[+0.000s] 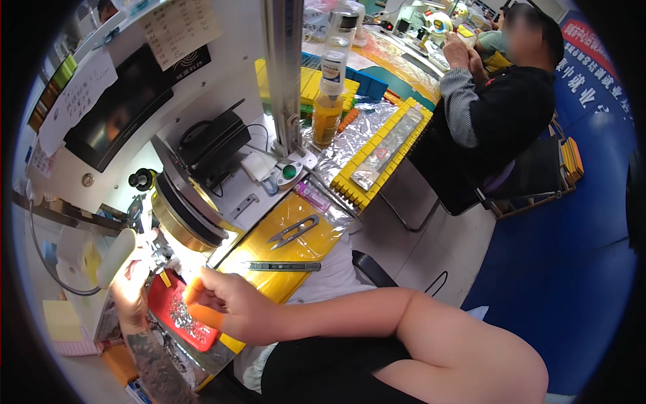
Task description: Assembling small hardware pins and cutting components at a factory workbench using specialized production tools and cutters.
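My left hand (130, 286), at the end of a tattooed forearm, is raised at the small machine under the bright lamp. Glare washes out its fingers, and I cannot make out what they touch. Just right of it is my right hand (235, 306), with orange covers on some fingers. Those fingers are curled and pinched together; anything between them is too small or bright to see. Partly behind the right hand lies a red tray (204, 344) holding many tiny silvery pieces. Above both hands stands a round black and gold machine part (188, 212).
Thread snips (294, 232) and a slim dark tool (282, 266) lie on the yellow work surface (269, 286). Behind them are a yellow ridged rack (380, 155) and a bottle (328, 114). A dark screen (121, 108) is on the machine. A co-worker (505, 101) sits at the upper right.
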Demonstrator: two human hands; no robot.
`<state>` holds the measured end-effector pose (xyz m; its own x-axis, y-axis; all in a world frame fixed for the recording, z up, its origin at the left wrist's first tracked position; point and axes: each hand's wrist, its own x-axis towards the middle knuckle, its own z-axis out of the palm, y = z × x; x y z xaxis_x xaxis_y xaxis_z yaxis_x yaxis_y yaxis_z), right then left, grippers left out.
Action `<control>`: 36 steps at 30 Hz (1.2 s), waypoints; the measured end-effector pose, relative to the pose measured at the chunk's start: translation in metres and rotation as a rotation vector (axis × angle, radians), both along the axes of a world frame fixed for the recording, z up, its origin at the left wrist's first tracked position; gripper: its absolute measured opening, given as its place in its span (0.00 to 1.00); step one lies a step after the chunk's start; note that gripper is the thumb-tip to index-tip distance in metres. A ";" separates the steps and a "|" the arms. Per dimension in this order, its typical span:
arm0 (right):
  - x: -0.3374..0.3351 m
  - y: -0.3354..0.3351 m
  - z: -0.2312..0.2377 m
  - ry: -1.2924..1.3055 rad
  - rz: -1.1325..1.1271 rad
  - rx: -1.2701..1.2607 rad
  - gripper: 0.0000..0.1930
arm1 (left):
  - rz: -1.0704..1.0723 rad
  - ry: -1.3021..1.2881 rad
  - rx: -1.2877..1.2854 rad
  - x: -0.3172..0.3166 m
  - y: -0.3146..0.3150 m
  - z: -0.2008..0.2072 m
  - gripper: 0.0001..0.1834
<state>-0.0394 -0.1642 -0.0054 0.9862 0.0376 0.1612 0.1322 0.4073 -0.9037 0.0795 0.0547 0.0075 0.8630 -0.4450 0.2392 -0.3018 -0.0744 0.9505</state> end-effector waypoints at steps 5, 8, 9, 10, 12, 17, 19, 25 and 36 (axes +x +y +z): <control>0.014 -0.105 0.011 -0.161 -0.279 -0.136 0.03 | 0.211 0.054 0.292 -0.004 0.006 0.031 0.11; 0.034 -0.167 0.023 -0.104 -0.519 -0.176 0.03 | 0.258 -0.032 0.256 -0.002 0.007 0.031 0.15; 0.041 -0.182 0.025 -0.117 -0.599 -0.223 0.04 | 0.256 -0.031 0.252 -0.001 0.011 0.026 0.15; 0.048 -0.189 0.029 -0.116 -0.593 -0.223 0.04 | 0.317 0.006 0.245 -0.005 0.012 0.027 0.15; 0.059 -0.201 0.037 -0.115 -0.586 -0.224 0.08 | 0.420 -0.011 0.277 -0.008 0.006 0.023 0.10; 0.084 -0.192 0.056 -0.108 -0.599 -0.270 0.10 | 0.512 0.043 0.294 -0.021 0.034 -0.013 0.05; 0.087 -0.198 0.055 -0.022 -0.500 -0.168 0.09 | 0.436 0.093 0.238 -0.021 0.039 -0.025 0.09; 0.069 -0.194 0.042 0.021 -0.428 0.023 0.06 | 0.578 0.174 0.717 -0.068 0.006 0.031 0.11; -0.033 -0.127 0.010 -0.098 -0.074 -0.025 0.05 | 0.091 -0.192 0.084 -0.126 -0.157 0.046 0.17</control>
<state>-0.0721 -0.2908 0.0045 0.9659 -0.0300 0.2571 0.2496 0.3705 -0.8947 -0.0462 -0.1024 0.0537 0.8427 -0.3926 0.3683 -0.4650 -0.1861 0.8655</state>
